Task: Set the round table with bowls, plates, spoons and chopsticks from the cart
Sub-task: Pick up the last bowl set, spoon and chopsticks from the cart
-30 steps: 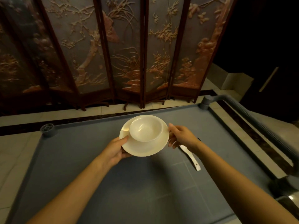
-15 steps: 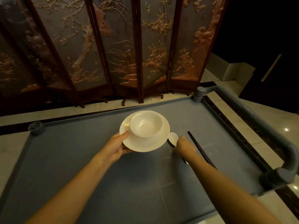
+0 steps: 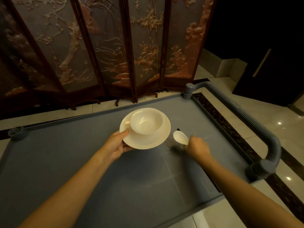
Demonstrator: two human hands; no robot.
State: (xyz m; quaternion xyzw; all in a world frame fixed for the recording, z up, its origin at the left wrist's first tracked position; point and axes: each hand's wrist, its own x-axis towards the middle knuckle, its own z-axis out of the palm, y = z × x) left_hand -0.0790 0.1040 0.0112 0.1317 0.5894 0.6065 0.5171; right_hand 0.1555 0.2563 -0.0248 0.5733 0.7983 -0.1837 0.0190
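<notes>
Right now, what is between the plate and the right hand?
In the head view, the white scoop of the spoon sits there, sticking out of the right hand toward the plate, above the cart.

- Handle of the spoon (image 3: 180, 137): hidden inside the right hand (image 3: 196, 148); only the bowl shows.
- Fingers of the left hand (image 3: 115, 145): hidden beneath the plate (image 3: 144, 143).
- A dark tip (image 3: 178, 129) beyond the spoon: remainder hidden, identity unclear.
- The cart handle (image 3: 269, 145): blurred.
- Top of the folding screen (image 3: 115, 46): cut off by the frame edge.

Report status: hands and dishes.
Left hand holds plate, bowl on it. Right hand grips spoon by its handle. Nothing in the way.
</notes>
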